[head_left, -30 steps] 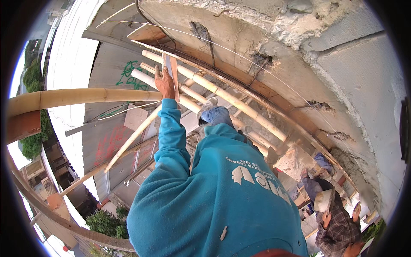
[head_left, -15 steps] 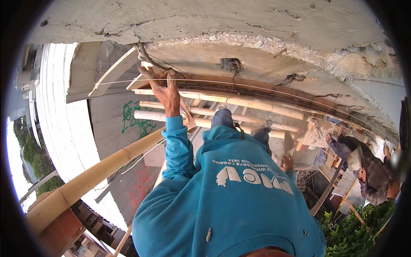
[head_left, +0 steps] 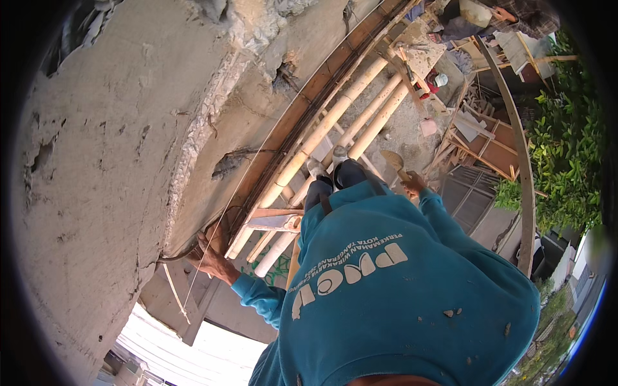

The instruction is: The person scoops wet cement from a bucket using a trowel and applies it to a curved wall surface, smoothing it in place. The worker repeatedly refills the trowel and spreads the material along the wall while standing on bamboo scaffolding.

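My right hand (head_left: 414, 184) is closed round the handle of a trowel (head_left: 391, 158), its blade pointing away from me over the ground below. To the left, my left hand (head_left: 215, 260) reaches up to the concrete wall (head_left: 96, 174) at the near end of a long wooden board (head_left: 273, 145). Its fingers look stretched out beside a thin taut string (head_left: 246, 181); some fingertips are hard to make out. Thin dark rods lie along the board. Both my feet (head_left: 328, 161) rest by the bamboo poles (head_left: 353, 132).
Broken hollows with exposed material (head_left: 232, 162) mark the wall. Lower down lie rubble and a wooden frame (head_left: 492, 145). A co-worker's plaid sleeve (head_left: 531, 16) shows at the top right. A long curved-looking plank (head_left: 518, 148) and leafy bushes (head_left: 553, 128) stand on the right.
The view has swung round, so the wall now fills the left side. My left hand has gone from raised, spread fingers to lying against the wall's edge. The trowel stays in my right hand.
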Motion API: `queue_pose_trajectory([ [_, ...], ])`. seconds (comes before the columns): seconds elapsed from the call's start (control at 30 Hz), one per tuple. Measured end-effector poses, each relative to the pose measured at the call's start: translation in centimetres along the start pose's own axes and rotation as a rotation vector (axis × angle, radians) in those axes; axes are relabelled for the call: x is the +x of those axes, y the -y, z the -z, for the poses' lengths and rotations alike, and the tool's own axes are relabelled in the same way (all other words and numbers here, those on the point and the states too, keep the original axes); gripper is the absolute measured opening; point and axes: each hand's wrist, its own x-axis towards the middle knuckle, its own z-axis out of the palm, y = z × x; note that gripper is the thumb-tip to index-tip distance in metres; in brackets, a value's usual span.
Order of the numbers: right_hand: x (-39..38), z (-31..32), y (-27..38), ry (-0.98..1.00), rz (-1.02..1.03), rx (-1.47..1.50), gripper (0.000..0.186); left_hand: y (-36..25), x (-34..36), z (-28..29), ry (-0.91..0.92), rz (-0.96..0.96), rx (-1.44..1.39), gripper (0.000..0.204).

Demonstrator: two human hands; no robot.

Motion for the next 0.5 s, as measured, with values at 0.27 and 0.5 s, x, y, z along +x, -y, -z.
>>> queue_pose_trajectory([
  [0.27, 1.9, -3.7, -2.8, -0.001, 0.055, -0.068, 0.065, -0.1, 1.0, 3.9, 0.1, -0.034, 0.503, 0.06],
  [0.5, 0.9, -5.6, -6.0, -0.116, 0.035, 0.172, 0.071, 2.4, 4.8, 5.2, 0.281, -0.137, 0.878, 0.065],
])
